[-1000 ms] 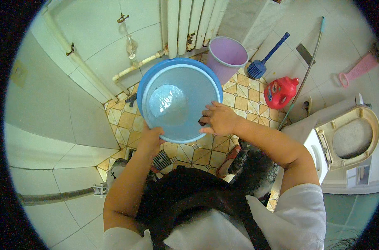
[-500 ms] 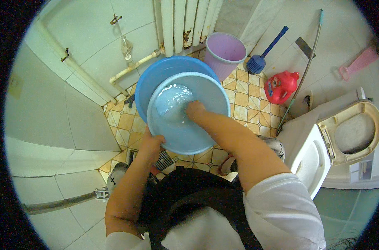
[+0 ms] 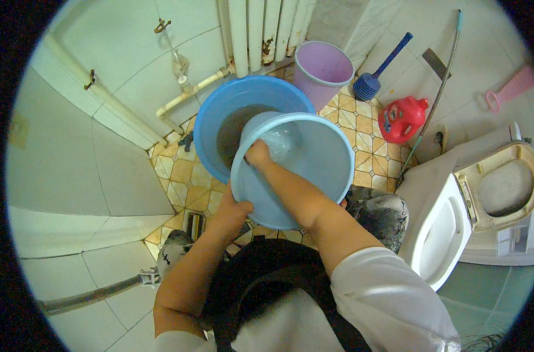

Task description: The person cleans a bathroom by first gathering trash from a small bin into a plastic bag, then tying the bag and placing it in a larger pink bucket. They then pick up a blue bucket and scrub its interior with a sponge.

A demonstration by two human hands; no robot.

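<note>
My left hand (image 3: 235, 210) grips the near left rim of a light blue basin (image 3: 317, 167), which is tilted. Inside it, against the left wall, my right hand (image 3: 257, 154) is closed; whatever its fingers hold, if anything, is hidden. A little clear water (image 3: 281, 141) glints at the basin's bottom. Behind and to the left, partly covered by the basin, stands a larger blue tub (image 3: 217, 100) with murky brownish water (image 3: 231, 132) in it.
A purple bin (image 3: 314, 88) stands behind the tub, below a white radiator (image 3: 238, 41). To the right are a blue plunger (image 3: 366, 85), a red jug (image 3: 403, 119), a long pole (image 3: 440, 88) and a toilet (image 3: 443, 234). Pipes (image 3: 190, 94) run along the left wall.
The light blue basin has shifted right and toward me, uncovering murky water in the tub. My right hand has moved left to the basin's side wall; my left hand keeps the rim.
</note>
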